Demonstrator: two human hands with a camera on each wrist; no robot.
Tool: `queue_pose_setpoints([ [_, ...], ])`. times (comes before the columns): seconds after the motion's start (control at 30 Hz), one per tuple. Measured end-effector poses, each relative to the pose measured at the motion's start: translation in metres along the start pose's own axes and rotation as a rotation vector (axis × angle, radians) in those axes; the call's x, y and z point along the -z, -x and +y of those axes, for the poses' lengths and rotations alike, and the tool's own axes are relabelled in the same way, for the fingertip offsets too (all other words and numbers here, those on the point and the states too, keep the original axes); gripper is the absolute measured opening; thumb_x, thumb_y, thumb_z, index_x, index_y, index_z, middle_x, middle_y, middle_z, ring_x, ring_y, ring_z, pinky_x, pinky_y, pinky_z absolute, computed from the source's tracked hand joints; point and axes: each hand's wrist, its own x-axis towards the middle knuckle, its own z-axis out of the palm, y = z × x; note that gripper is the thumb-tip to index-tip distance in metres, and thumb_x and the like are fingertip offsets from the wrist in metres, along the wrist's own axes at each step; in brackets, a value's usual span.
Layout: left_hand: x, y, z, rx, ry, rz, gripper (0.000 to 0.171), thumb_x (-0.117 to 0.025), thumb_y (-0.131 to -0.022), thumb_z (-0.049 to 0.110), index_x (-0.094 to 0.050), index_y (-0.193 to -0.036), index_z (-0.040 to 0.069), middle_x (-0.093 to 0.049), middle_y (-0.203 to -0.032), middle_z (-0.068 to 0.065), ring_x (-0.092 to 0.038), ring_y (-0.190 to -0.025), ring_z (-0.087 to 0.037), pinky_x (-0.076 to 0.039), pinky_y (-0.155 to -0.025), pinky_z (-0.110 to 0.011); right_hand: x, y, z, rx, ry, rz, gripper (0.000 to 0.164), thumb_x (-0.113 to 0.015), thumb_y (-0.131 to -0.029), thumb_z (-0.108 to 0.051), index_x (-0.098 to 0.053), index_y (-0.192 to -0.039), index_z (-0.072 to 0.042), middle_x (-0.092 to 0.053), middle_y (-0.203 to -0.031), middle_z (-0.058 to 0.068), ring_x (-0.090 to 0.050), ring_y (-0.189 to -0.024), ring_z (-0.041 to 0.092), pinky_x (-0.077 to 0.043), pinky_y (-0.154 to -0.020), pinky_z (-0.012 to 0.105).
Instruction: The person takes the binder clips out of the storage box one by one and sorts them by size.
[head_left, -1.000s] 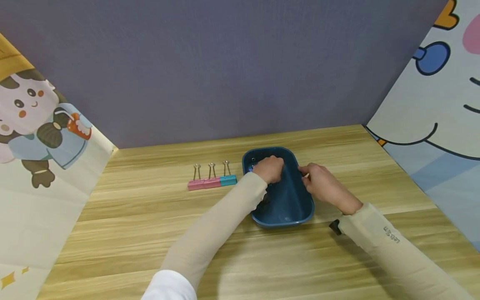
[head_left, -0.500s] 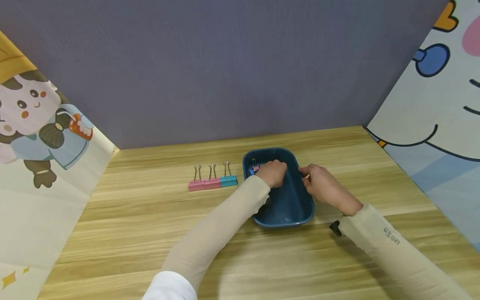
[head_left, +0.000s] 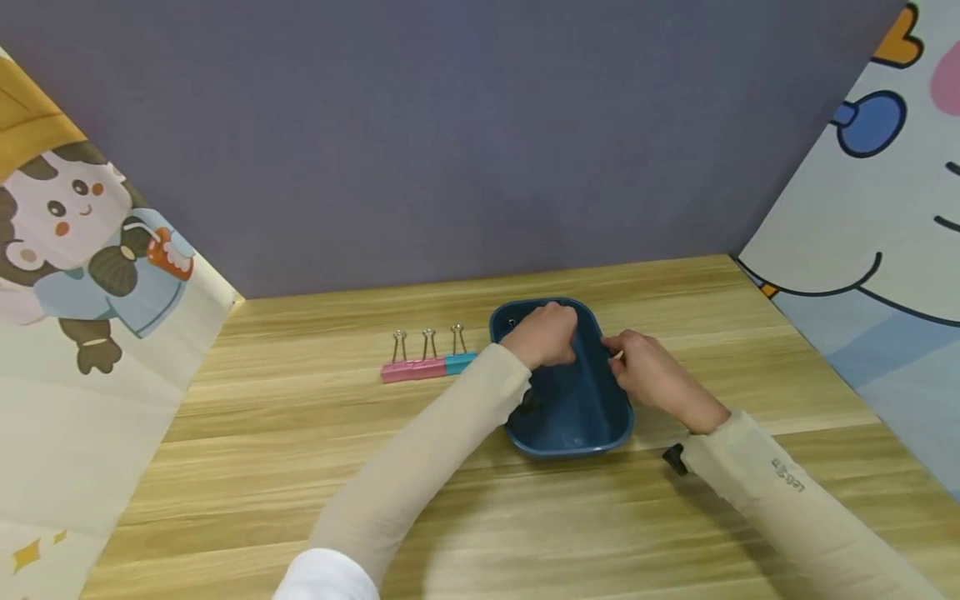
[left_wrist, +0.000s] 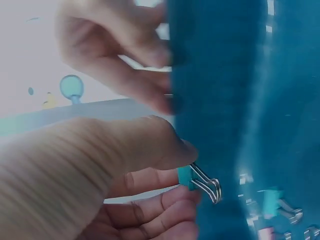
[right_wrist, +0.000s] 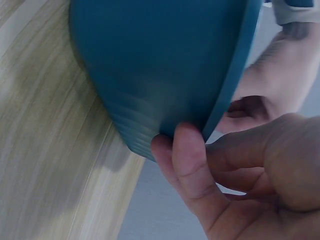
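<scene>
My left hand [head_left: 542,335] is over the inside of a dark blue plastic bin [head_left: 572,452]. In the left wrist view its thumb and fingers pinch a small teal binder clip [left_wrist: 185,176], the wire handles sticking out past the fingertips. Lower in the bin lie another teal binder clip [left_wrist: 272,202], a pink one [left_wrist: 266,233] and more wire handles. On the bin's right side my right hand [head_left: 651,375] pinches the rim between thumb and fingers, as the right wrist view shows from outside.
Left of the bin, two pink binder clips [head_left: 413,371] and a larger-looking teal binder clip [head_left: 459,363] stand in a touching row, handles pointing away. The wooden table [head_left: 300,450] ends at a grey back panel [head_left: 480,150], with cartoon-printed panels [head_left: 847,225] at both sides.
My left hand has lifted slightly within the bin and now covers the small pink and blue clips that showed beside it. The right hand stays on the rim; the row of clips is unchanged.
</scene>
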Motion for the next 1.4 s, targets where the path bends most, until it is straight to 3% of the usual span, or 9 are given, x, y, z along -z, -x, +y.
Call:
queue_pose_setpoints([
  [0.3,0.029,0.029,0.002,-0.03,0.097,0.061,0.008,-0.069,-0.084,0.016,-0.063,-0.088,0.011,-0.057,-0.083,0.0,-0.054,-0.058,-0.011,-0.044,-0.056,-0.024,0.0,0.0,0.0,-0.01,-0.002,-0.003,0.038,-0.048,-0.093,0.002,-0.048,-0.129,0.014,-0.054,-0.102,0.021,-0.059,-0.082,0.025,-0.047,-0.058,0.03],
  [0.57,0.033,0.057,-0.011,-0.096,0.085,0.15,0.013,-0.067,-0.084,0.015,-0.066,-0.094,0.008,-0.055,-0.092,0.001,-0.052,-0.069,-0.011,-0.045,-0.061,-0.021,0.0,0.001,0.002,-0.012,0.002,0.009,0.038,-0.049,-0.092,0.003,-0.048,-0.128,0.014,-0.055,-0.101,0.021,-0.058,-0.079,0.023,-0.046,-0.055,0.029],
  [0.7,0.036,0.07,-0.02,-0.118,0.129,0.189,0.022,-0.067,-0.081,0.01,-0.064,-0.102,0.003,-0.055,-0.086,-0.001,-0.051,-0.068,-0.012,-0.045,-0.063,-0.022,0.0,0.001,0.002,-0.006,0.014,0.015,0.038,-0.049,-0.092,0.003,-0.048,-0.128,0.014,-0.055,-0.102,0.022,-0.058,-0.08,0.024,-0.046,-0.055,0.029],
  [0.83,0.039,0.084,-0.03,-0.132,0.114,0.239,0.024,-0.067,-0.079,0.007,-0.063,-0.103,0.002,-0.057,-0.085,-0.001,-0.051,-0.073,-0.011,-0.045,-0.067,-0.02,-0.001,-0.001,0.001,0.008,0.027,0.021,0.038,-0.05,-0.091,0.004,-0.049,-0.127,0.015,-0.056,-0.1,0.021,-0.059,-0.08,0.024,-0.047,-0.057,0.029],
  [1.1,0.032,0.113,-0.048,-0.185,0.037,0.224,0.019,-0.069,-0.081,0.005,-0.065,-0.101,0.006,-0.058,-0.097,0.0,-0.056,-0.084,-0.014,-0.046,-0.071,-0.019,-0.001,-0.001,0.002,0.0,0.032,0.023,0.038,-0.05,-0.091,0.003,-0.049,-0.127,0.015,-0.056,-0.101,0.021,-0.058,-0.081,0.024,-0.048,-0.058,0.029],
  [1.4,0.011,0.13,-0.078,-0.269,-0.105,0.178,0.015,-0.069,-0.08,-0.001,-0.067,-0.093,0.007,-0.057,-0.091,-0.001,-0.052,-0.083,-0.013,-0.046,-0.074,-0.023,-0.001,-0.003,0.001,0.004,0.038,0.022,0.037,-0.05,-0.091,0.004,-0.049,-0.126,0.016,-0.055,-0.095,0.019,-0.058,-0.08,0.025,-0.047,-0.058,0.03],
])
